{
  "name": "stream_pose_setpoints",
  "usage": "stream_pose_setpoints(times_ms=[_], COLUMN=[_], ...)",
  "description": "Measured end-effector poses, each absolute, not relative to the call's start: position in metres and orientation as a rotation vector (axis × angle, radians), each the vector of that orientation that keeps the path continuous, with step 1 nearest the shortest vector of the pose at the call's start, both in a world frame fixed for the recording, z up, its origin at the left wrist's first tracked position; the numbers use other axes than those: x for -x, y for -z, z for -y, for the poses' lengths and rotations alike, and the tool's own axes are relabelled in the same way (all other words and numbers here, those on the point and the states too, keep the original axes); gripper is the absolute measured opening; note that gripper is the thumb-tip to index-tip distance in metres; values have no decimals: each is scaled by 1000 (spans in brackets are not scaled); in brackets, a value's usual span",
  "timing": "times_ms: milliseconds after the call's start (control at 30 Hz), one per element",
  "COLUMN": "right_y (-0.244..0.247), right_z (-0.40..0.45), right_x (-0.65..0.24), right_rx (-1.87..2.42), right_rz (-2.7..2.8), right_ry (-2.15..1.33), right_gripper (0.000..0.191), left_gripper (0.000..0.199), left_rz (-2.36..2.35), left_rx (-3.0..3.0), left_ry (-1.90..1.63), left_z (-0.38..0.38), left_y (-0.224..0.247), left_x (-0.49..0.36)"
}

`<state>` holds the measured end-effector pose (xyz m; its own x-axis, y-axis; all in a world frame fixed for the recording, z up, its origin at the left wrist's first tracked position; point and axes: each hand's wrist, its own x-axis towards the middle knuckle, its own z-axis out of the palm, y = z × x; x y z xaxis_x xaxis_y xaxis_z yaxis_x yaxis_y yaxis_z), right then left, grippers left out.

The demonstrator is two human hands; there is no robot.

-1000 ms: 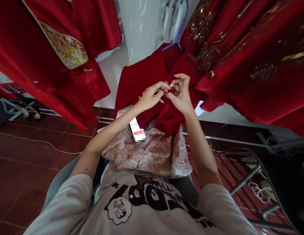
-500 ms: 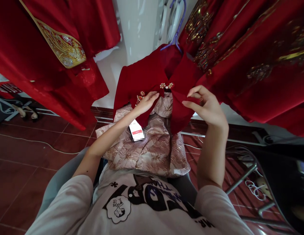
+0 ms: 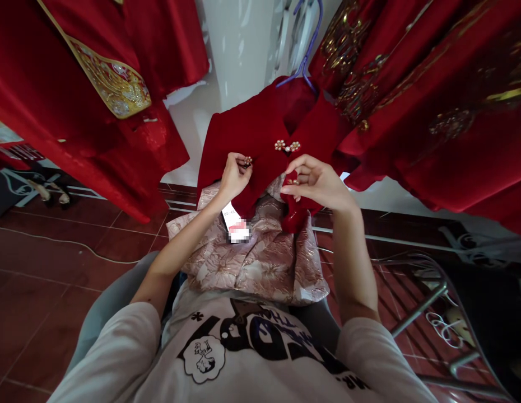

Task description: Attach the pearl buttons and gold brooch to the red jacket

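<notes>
A red garment (image 3: 243, 131) with a V-shaped neckline hangs from a purple hanger (image 3: 303, 64) before me. A beaded flower clasp (image 3: 287, 146) joins its two front edges below the neckline. On the left panel, my left hand (image 3: 236, 176) pinches a small jewelled fastener (image 3: 247, 162). My right hand (image 3: 317, 182) has thumb and fingers curled around the right front edge, with a beaded ornament partly showing between them. Under the garment's lower edge, pink-gold floral brocade (image 3: 260, 263) covers my lap, and a lit phone (image 3: 235, 221) rests on it.
Red garments with gold embroidery (image 3: 117, 84) hang at the left, and others with beadwork (image 3: 353, 73) at the right. A metal-framed chair (image 3: 428, 302) stands at the right. A cable (image 3: 75, 246) crosses the tiled floor, near shoes (image 3: 52, 193) at the far left.
My left hand has drawn back leftward and closed on the fastener. My right hand has moved left onto the garment's front edge, and the lower right panel is now bunched.
</notes>
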<state>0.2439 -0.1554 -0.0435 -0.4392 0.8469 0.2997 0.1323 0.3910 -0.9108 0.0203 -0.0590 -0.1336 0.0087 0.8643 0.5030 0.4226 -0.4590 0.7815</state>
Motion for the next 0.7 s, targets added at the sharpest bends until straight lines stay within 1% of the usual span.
stream_pose_setpoints(times_ms=[100,167,333,433,567,700], right_y=[50,56,67,72,77,82], right_z=[141,132,118,112,104,96], right_x=[-231,-221,-200,-193,-192,-194], right_rx=[875,879,881,902,945,976], right_rz=[1829,1824,1843,1881,1883,1875], right_ry=[-1041,-1005,-912,-832,-768,-726], right_gripper=[47,48,43,38,35,34], left_gripper=[19,17,30,32,23,13], left_rz=[-1313,-1333,-1385,-1327,-1272,-1274], left_rx=[-1869,-1871,-1862,-1842,-1859,-1817], left_ry=[-1508,-1537,-1506,-1456,-1421,-1462], left_z=[61,63,69,73,79,81], left_y=[132,129,128,127,121,121], left_x=[-19,-18,-17,-21,-25,-24])
